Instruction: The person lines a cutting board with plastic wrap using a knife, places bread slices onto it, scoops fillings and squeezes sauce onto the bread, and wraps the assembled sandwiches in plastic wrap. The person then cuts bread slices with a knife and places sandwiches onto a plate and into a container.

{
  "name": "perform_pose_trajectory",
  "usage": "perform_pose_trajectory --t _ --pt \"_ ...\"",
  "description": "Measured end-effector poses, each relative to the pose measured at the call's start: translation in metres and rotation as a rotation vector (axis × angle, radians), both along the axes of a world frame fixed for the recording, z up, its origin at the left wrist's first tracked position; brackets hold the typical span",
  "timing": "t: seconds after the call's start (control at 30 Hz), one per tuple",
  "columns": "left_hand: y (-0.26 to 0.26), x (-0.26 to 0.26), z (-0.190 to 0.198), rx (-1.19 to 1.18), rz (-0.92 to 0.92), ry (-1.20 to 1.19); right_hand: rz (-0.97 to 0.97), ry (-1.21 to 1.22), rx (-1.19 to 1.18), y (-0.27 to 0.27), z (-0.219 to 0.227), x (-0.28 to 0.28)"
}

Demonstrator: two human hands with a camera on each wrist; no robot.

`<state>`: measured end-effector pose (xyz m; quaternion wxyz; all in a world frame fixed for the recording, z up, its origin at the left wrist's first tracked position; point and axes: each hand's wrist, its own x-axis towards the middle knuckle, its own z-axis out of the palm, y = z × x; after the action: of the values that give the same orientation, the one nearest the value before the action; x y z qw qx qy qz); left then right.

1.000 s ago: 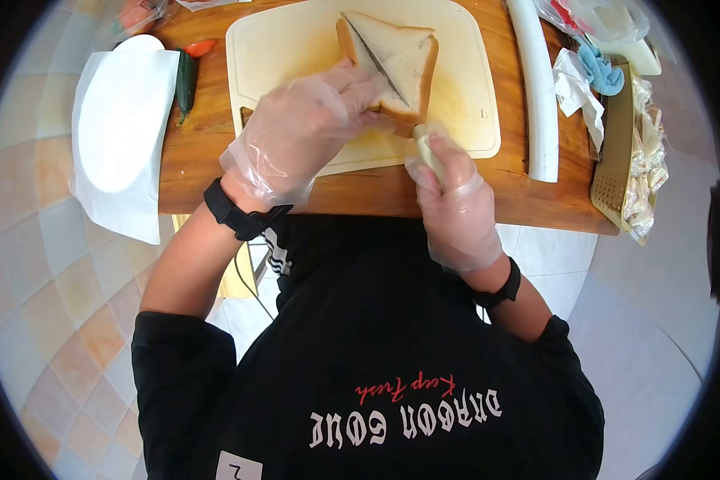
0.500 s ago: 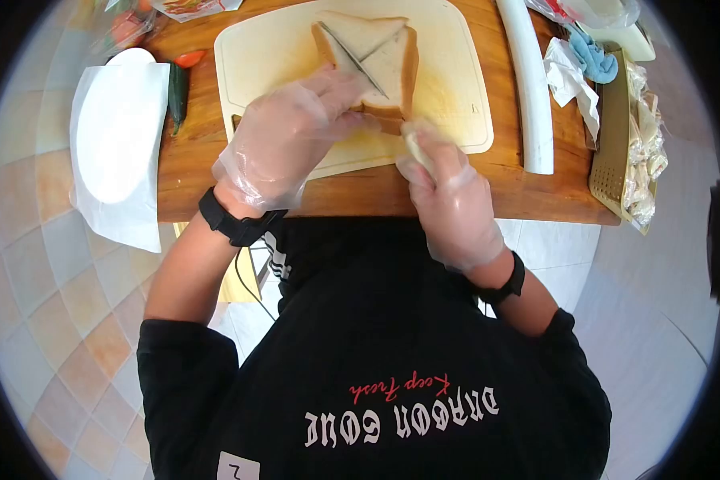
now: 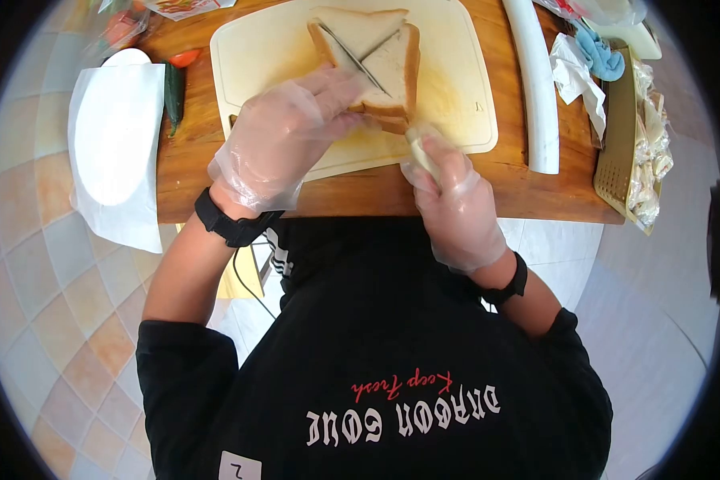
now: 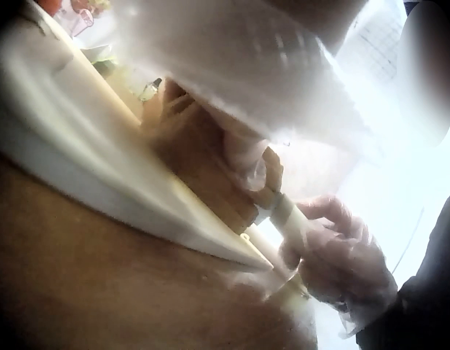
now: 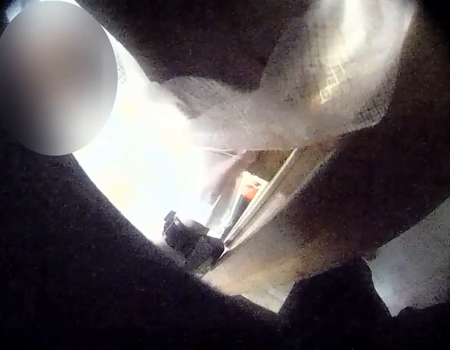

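A stack of white sliced bread (image 3: 388, 68) lies on the cream cutting board (image 3: 464, 104) in the head view. My gloved left hand (image 3: 280, 136) holds its near left side, and in the left wrist view a fingertip presses the stack's side (image 4: 203, 164). My gloved right hand (image 3: 460, 204) grips the pale knife handle (image 3: 422, 152) at the near right corner. The thin dark blade (image 3: 352, 58) runs diagonally through the bread, meeting another diagonal cut. How deep it sits is hidden. Glove plastic covers much of the right wrist view.
A white oval on a paper sheet (image 3: 118, 136) lies left, beside a cucumber (image 3: 174, 96) and a red piece (image 3: 185, 58). Right of the board are a long white roll (image 3: 534, 96), crumpled tissue (image 3: 574, 76), a blue cloth (image 3: 602, 58) and a basket (image 3: 614, 160) of wrapped items.
The bread and both hands stand further left in the head view, which has also shifted. The cut crossing the blade has opened wider. Both hands keep their hold.
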<state>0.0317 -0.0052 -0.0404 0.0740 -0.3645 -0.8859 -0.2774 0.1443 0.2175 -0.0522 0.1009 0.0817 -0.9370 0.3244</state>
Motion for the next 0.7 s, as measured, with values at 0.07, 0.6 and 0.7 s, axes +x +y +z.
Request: perform_pose_trajectory --t 0.07,0.6,0.7 --pt "-0.001 0.000 -0.002 0.016 0.007 0.039 0.013 -0.088 0.013 -0.003 0.003 -0.006" --pt "0.002 0.005 0.006 -0.082 0.046 -0.046 -0.070 -0.111 0.087 -0.006 0.011 0.005" --pt "0.002 0.005 0.006 -0.077 0.043 -0.043 -0.071 -0.173 0.063 -0.003 0.012 0.007"
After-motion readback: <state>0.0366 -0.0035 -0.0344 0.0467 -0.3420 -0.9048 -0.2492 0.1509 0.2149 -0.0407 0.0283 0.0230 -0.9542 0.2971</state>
